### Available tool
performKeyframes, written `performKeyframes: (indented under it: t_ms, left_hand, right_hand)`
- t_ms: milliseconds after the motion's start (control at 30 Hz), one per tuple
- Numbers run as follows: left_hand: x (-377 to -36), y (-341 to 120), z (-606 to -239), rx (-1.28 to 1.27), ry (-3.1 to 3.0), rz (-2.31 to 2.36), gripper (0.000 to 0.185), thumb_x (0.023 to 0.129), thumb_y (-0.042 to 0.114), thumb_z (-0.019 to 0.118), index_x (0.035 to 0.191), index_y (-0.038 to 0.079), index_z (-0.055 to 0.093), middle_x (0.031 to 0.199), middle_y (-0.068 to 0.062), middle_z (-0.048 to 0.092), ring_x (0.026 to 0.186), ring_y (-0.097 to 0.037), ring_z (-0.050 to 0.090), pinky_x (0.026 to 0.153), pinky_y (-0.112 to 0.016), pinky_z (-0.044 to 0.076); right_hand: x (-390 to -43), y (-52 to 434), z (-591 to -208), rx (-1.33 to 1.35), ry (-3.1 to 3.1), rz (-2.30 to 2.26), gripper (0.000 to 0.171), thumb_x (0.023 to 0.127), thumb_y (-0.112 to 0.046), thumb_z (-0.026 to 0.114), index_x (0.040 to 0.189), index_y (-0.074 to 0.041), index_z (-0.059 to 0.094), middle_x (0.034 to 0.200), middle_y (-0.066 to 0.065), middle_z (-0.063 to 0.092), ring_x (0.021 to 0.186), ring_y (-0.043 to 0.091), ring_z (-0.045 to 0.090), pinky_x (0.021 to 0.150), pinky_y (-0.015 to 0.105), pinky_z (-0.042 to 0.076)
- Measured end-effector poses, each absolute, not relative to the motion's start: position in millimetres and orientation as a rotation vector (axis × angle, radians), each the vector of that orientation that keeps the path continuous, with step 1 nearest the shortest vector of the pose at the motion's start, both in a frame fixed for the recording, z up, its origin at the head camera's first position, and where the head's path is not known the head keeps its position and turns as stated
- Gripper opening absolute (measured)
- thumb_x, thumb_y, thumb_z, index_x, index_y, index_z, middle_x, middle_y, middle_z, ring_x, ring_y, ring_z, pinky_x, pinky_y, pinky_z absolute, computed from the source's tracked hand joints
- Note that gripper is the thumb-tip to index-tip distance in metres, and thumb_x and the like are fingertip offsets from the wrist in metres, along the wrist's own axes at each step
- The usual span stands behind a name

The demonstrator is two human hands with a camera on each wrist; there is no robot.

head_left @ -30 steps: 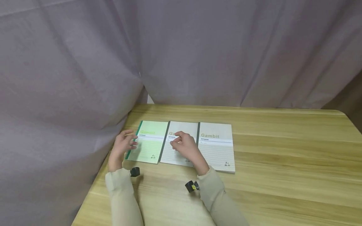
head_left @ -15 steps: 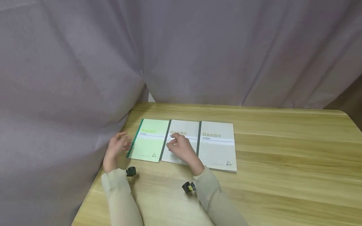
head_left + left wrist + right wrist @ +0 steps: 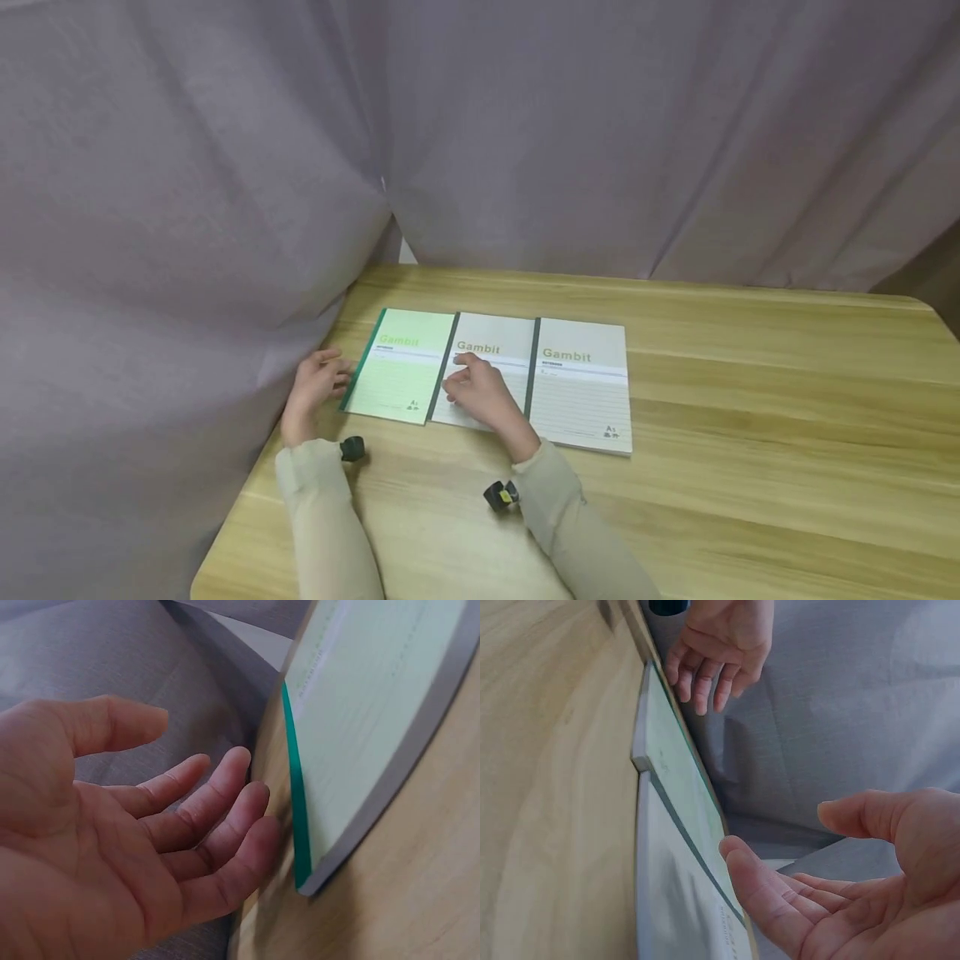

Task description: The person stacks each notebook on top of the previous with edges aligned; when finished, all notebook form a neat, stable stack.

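The green notebook (image 3: 401, 367) is lying flat near the table's (image 3: 750, 417) left edge, close to the far left corner, as the leftmost of 3 notebooks set side by side in a row. Its right edge is touching the middle notebook (image 3: 495, 358), and the right notebook (image 3: 581, 387) is touching that one in turn.

The left hand (image 3: 315, 387) is hovering just beside the green notebook's bound left edge, right at the table's left edge. In the left wrist view its fingers (image 3: 217, 817) are lying loosely spread and nearly straight, with the palm open toward the notebook's green spine (image 3: 296, 802), and it is holding nothing; whether the fingertips are touching the spine cannot be told.

The right hand (image 3: 480, 392) is hanging over the middle notebook, near its left edge. In the right wrist view its fingers (image 3: 780, 900) are gently curved with the thumb held apart, gripping nothing.

A grey curtain (image 3: 225, 167) is hanging behind the table and along its left edge.
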State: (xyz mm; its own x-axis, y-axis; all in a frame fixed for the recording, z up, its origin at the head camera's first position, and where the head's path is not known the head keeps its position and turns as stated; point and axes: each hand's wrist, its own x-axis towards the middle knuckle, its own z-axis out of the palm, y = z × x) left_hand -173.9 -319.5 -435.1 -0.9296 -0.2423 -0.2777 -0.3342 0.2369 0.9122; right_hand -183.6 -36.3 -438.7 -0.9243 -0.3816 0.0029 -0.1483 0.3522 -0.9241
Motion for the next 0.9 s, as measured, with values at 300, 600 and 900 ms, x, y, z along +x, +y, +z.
performKeyframes:
  t_ms: [300,600,900]
  left_hand:
    - [-171.7,-314.1,-441.9,-0.58,2.417,1.779,0.056,0.105,0.015,0.045,0.153,-0.008,0.029,0.138,-0.032,0.051,0.12,-0.038,0.054,0.092,-0.039,0.05]
    - [-170.5,-310.3,-441.0,-0.535,2.485,1.697,0.055,0.103,0.013,0.043,0.151,-0.011,0.03,0.139,-0.034,0.05,0.12,-0.039,0.055,0.081,-0.032,0.051]
    - [-175.3,-302.8,-442.6,-0.476,2.58,1.533,0.052,0.105,0.016,0.044,0.149,-0.011,0.036,0.135,-0.033,0.053,0.114,-0.039,0.057,0.082,-0.037,0.052]
  right_hand:
    - [-180.2,-37.8,-446.6,-0.514,2.426,-1.539,0.054,0.092,-0.013,0.061,0.136,0.016,0.047,0.099,0.017,0.074,0.08,0.022,0.071,0.08,0.038,0.057]
    - [-175.1,-43.0,-450.6,-0.503,2.399,-1.542,0.061,0.092,-0.016,0.061,0.143,0.013,0.042,0.113,0.022,0.071,0.101,0.033,0.071,0.093,0.045,0.054]
    - [-171.5,-48.7,-458.1,-0.549,2.419,-1.49,0.052,0.092,-0.02,0.061,0.129,0.017,0.057,0.147,0.025,0.049,0.124,0.045,0.056,0.102,0.05,0.047]
